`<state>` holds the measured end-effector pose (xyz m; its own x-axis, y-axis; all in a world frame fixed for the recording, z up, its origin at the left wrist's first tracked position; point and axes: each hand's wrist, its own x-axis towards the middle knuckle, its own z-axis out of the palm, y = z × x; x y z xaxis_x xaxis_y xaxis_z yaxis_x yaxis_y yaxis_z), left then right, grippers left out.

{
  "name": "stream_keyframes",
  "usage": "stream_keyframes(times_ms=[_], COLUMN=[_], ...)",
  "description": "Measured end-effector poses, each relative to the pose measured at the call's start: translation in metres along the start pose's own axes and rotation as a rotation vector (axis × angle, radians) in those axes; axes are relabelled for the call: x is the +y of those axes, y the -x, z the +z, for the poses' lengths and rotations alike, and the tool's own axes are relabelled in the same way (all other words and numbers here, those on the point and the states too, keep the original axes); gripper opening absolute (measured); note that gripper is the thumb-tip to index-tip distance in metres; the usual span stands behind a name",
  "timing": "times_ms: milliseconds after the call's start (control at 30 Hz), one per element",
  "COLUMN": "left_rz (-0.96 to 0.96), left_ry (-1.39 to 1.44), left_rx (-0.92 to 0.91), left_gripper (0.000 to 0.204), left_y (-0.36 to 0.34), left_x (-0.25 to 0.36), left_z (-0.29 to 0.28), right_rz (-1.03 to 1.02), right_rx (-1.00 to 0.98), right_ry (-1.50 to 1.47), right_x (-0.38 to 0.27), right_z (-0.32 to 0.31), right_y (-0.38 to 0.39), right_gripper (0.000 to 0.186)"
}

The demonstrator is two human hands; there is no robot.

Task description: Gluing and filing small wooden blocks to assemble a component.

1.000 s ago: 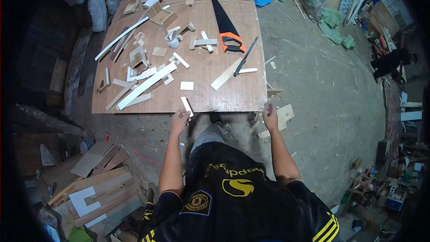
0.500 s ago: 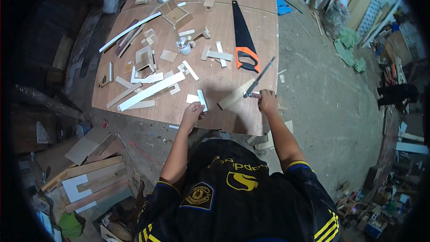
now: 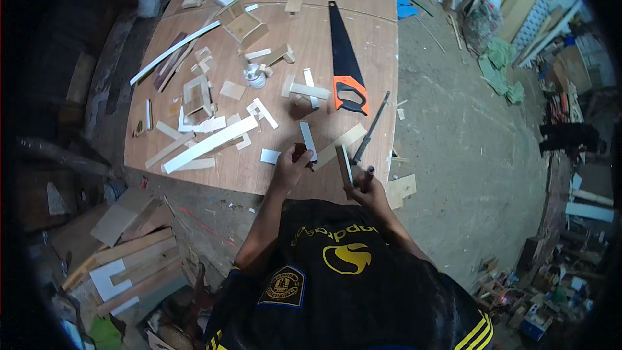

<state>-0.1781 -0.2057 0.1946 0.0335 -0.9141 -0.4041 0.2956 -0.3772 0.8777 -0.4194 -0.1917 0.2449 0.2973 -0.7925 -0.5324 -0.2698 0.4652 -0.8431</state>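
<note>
My left hand (image 3: 293, 163) is closed around the lower end of a short white-faced wooden strip (image 3: 306, 137), which points away from me. To its right, my right hand (image 3: 372, 196) grips a small wooden piece (image 3: 343, 164) with a pale edge. A short dark rod (image 3: 370, 172) sticks up by the right fingers; I cannot tell its kind. Just beyond that hand, a long thin dark tool (image 3: 372, 129) slants toward the table's right edge; whether the hand touches it is unclear. A flat light board (image 3: 350, 139) lies between the hands, partly covered.
On the wooden table (image 3: 311, 186) lie an orange-handled handsaw (image 3: 350, 91), a long white strip (image 3: 210, 144), a small container (image 3: 254, 76), an open wooden box (image 3: 245, 28) and several offcuts. Boards (image 3: 133, 220) are piled on the floor at left. Green cloth (image 3: 497, 65) lies at right.
My right hand has moved left toward the middle and now holds a small wooden piece. My left hand has shifted slightly right with the white-faced strip. The view has shifted slightly.
</note>
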Motion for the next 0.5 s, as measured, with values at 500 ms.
stream_keyframes(times_ms=[500], left_rz=[0.257], left_ry=[-0.066], left_rx=[-0.007], left_gripper=[0.023], left_y=[0.007], left_x=[0.053], left_z=[0.022], right_rz=[-0.384], right_rx=[0.080], right_ry=[-0.125], right_x=[-0.073], right_z=[0.038], right_y=[-0.038], right_gripper=[0.037])
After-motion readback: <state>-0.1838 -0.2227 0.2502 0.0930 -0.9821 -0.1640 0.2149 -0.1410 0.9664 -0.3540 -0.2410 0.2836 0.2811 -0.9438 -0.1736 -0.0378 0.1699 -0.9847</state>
